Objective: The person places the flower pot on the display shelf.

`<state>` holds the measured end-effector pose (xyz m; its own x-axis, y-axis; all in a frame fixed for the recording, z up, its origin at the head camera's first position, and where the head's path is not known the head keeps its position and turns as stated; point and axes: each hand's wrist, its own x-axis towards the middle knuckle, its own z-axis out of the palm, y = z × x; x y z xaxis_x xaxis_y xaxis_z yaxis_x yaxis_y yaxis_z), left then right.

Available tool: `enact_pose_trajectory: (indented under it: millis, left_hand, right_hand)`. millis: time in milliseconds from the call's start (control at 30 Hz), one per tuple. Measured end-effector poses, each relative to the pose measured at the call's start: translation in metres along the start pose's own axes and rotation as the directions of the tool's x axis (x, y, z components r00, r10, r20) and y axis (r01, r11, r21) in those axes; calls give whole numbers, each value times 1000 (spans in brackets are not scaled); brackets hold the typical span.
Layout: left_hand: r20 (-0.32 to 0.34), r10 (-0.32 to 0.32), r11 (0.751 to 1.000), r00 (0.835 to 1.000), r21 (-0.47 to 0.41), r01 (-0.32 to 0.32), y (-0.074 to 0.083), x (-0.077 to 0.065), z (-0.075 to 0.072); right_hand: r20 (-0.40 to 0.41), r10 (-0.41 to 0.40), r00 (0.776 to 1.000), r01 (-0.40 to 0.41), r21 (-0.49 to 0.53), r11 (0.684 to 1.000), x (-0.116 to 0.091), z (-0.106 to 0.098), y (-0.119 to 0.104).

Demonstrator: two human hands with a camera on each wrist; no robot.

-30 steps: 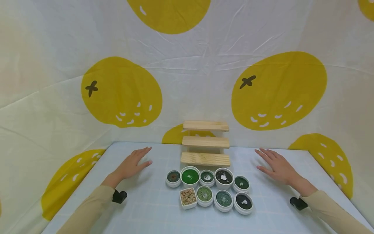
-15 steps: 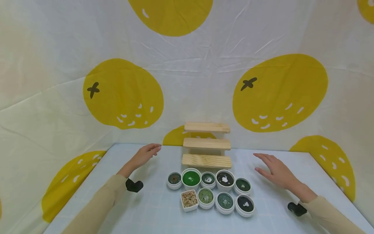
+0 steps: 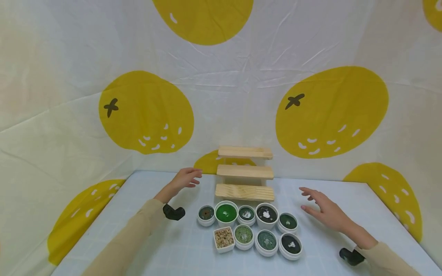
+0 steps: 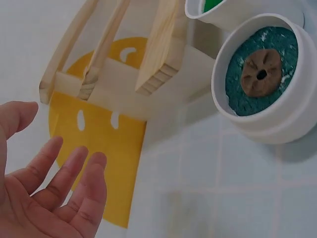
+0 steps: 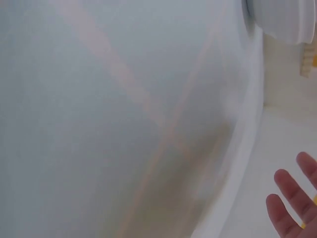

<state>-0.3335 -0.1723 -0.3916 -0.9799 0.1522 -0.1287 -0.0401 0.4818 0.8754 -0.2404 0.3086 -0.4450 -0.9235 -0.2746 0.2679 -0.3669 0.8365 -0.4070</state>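
My left hand (image 3: pixel 183 180) hovers to the left of a small three-tier wooden shelf (image 3: pixel 245 171), fingers loosely bent and holding nothing. Below it and to the right stands a white round pot (image 3: pixel 206 215) with dark green filling; in the left wrist view a brown flower-shaped piece (image 4: pixel 261 73) with a hole sits on that filling. My right hand (image 3: pixel 326 211) is in the air right of the pots, fingers relaxed and apart from everything. Nearest to it is a round pot (image 3: pixel 288 221) of dark green. A bright green pot (image 3: pixel 226 212) is in the back row.
In front of the shelf, several white pots stand in two rows, among them a square dish (image 3: pixel 224 238) of tan bits, a mottled green pot (image 3: pixel 243 234) and a black-filled pot (image 3: pixel 291 245). A white cloth with yellow fruit (image 3: pixel 146 111) hangs behind the pale checked table (image 3: pixel 165 253).
My left hand has moved right, toward the shelf, and its fingers have bent a little. My right hand has sunk slightly. The pots and shelf stay in place as the view tips up slightly.
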Motion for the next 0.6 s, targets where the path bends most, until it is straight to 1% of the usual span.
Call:
enact_pose_trajectory:
  millis: [167, 300, 433, 600]
  left_hand:
    - [-10, -26, 998, 1000, -54, 25, 4, 10, 12]
    - [-20, -32, 996, 999, -89, 30, 6, 17, 20]
    - [-31, -21, 992, 999, -126, 17, 8, 23, 27]
    - [-38, -5, 989, 999, -149, -1, 9, 30, 32]
  right_hand:
    - [17, 24, 1000, -24, 38, 999, 0, 6, -5]
    - [39, 32, 999, -35, 80, 996, -2, 8, -12]
    - [49, 23, 999, -28, 119, 993, -4, 9, -17]
    - [61, 16, 998, -26, 167, 986, -5, 10, -19]
